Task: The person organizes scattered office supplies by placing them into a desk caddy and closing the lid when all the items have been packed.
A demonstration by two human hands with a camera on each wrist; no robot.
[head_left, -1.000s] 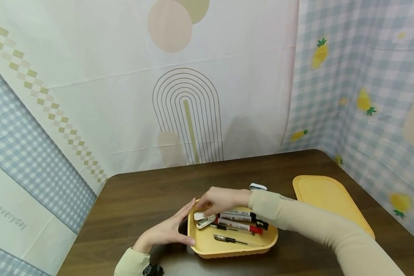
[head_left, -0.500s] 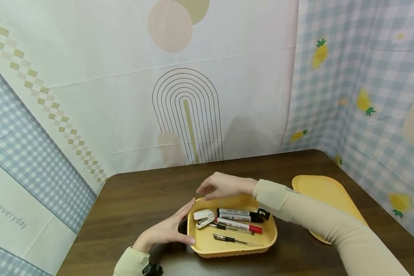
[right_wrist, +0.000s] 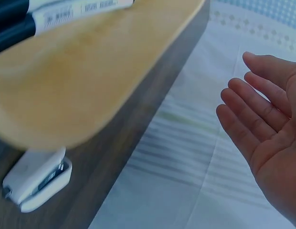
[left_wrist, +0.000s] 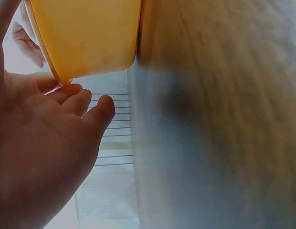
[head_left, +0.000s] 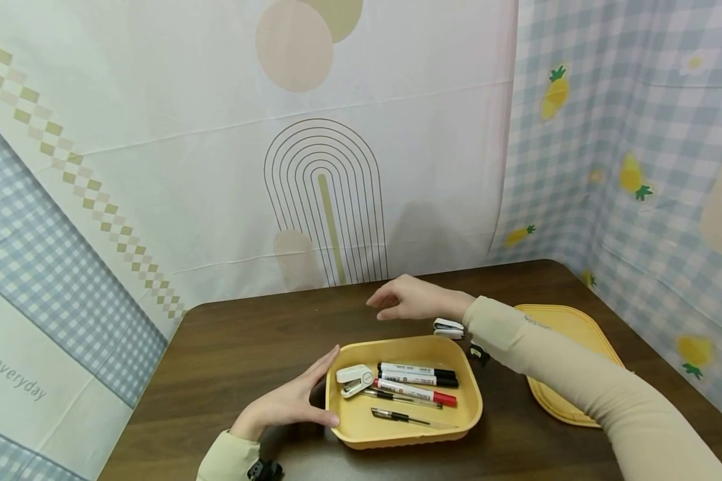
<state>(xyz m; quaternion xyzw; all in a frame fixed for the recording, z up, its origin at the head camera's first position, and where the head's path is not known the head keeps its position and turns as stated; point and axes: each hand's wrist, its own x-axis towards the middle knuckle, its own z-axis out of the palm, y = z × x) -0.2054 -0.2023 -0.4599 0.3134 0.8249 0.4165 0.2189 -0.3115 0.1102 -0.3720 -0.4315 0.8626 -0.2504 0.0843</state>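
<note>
A yellow plastic box rests on the table. My left hand holds its left end, thumb at the near corner and index finger at the far corner; the left wrist view shows fingertips right at the rim. Inside, at the left, lies a small white stapler. Beside it are two black-capped markers, a red-capped marker and two black-grip pens. My right hand hovers behind the box, holding nothing, its fingers relaxed. Near that hand sits a second white stapler on the table.
To the right of the box lies a yellow lid, partly hidden under my right sleeve. The dark wooden table ends at a white patterned curtain at the back.
My right hand has let go of the white stapler inside the box, risen, and moved back and to the right. The left hand and the box have stayed in place.
</note>
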